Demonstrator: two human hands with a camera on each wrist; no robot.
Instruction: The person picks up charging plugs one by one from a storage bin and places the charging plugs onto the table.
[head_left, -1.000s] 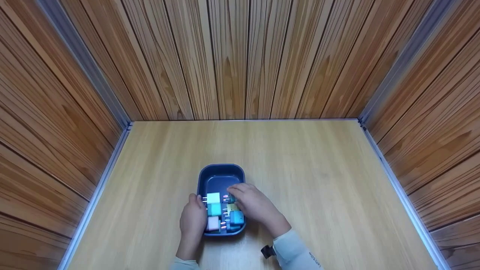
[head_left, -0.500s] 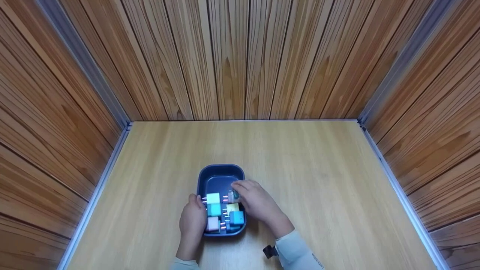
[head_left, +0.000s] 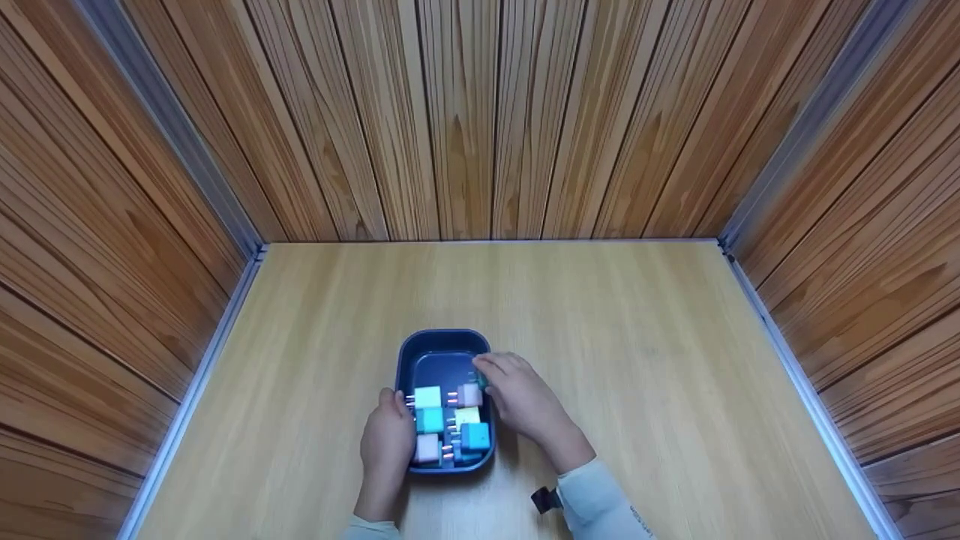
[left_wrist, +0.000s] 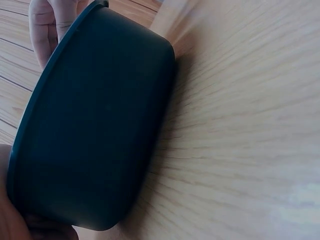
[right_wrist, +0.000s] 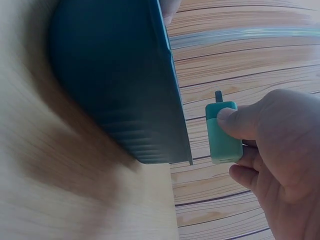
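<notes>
A dark blue plastic bin [head_left: 442, 341] stands on the table, holding several small plug adapters with metal prongs. My left hand [head_left: 388, 435] grips its left rim, partly seen at the lower left of the left wrist view. Between thumb and fingers, my right hand [head_left: 529, 401] pinches a green plug adapter [right_wrist: 224, 134], prong side up in the right wrist view. That adapter is just above the bin's right rim, apart from it. Under it in the bin lies a pink adapter [head_left: 470, 394]; a yellow adapter [head_left: 466, 415] and a blue adapter [head_left: 475, 436] are nearer.
Along the bin's left side sit a pale green adapter [head_left: 427, 397], a teal adapter [head_left: 429, 421] and a pale pink adapter [head_left: 427, 448]. The bin's far end shows bare floor. Wood-panelled walls [head_left: 457, 120] enclose the table [head_left: 637, 360] at back and sides.
My right hand has moved right and away from me with the green adapter, uncovering the pink adapter in the bin. The left hand and bin have stayed nearly still.
</notes>
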